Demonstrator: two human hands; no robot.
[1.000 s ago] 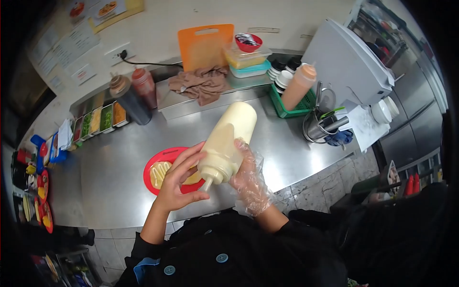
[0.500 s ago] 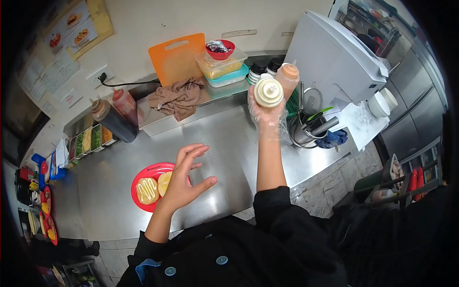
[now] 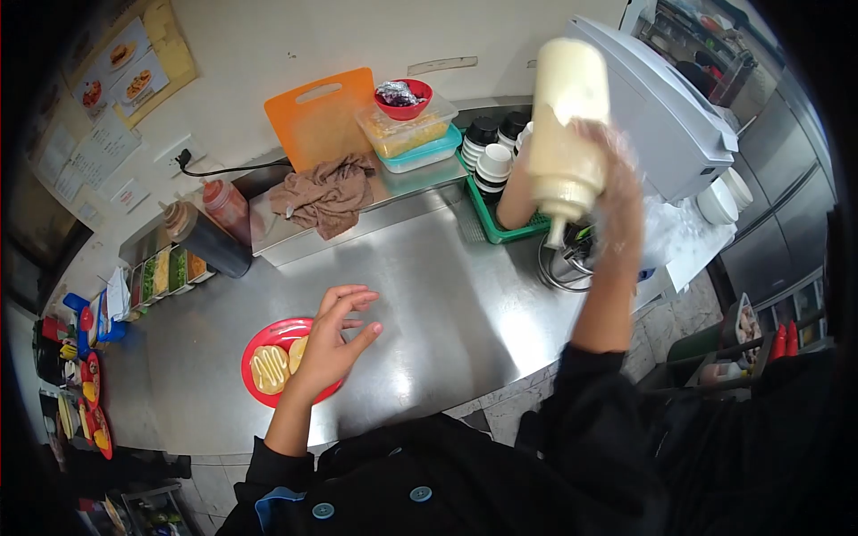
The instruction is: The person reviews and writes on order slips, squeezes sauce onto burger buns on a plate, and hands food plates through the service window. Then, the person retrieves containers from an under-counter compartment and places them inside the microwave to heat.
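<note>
My right hand (image 3: 612, 183), in a clear plastic glove and blurred, is wrapped round a squeeze bottle of pale cream sauce (image 3: 570, 116). The bottle is raised over the right side of the counter, its nozzle pointing down. Below and behind it, a green basket (image 3: 511, 234) holds stacked cups and another sauce bottle, partly hidden. My left hand (image 3: 335, 344) is bare, with fingers apart and nothing in it, above the right part of a red plate (image 3: 253, 384). On that plate lies a bun half (image 3: 270, 369) with zigzag cream sauce; a second piece is partly covered by my hand.
Dark (image 3: 207, 239) and red (image 3: 227, 211) sauce bottles stand at the back left beside topping trays (image 3: 161, 272). A brown cloth (image 3: 326, 195), an orange board (image 3: 320, 121) and stacked food boxes (image 3: 418, 150) line the back. Right of the basket is a metal utensil holder (image 3: 565, 268).
My right hand has carried the cream bottle from over the plate to the right and upward, and it has tipped nozzle-down. My left hand has come off the bottle and opened.
</note>
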